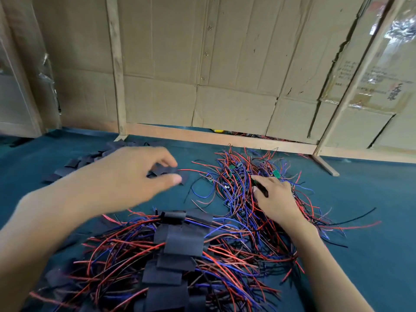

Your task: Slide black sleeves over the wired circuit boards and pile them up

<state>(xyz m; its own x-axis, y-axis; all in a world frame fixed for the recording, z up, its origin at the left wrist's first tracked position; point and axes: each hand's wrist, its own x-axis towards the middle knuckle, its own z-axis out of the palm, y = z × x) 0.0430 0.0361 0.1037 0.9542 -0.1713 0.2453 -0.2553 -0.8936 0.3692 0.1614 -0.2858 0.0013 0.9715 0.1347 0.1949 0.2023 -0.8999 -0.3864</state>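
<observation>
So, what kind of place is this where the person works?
Probably a small hand-assembly workshop for electronics. A heap of wired circuit boards lies on a teal-covered table, finished ones in black sleeves are piled near the person, and flattened cardboard on a wooden frame screens the bench.

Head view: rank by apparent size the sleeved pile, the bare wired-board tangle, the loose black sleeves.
1. Sleeved pile, largest, though nearest the camera.
2. Bare wired-board tangle.
3. Loose black sleeves, smallest; the left hand partly hides them, so this rank is unsure.
</observation>
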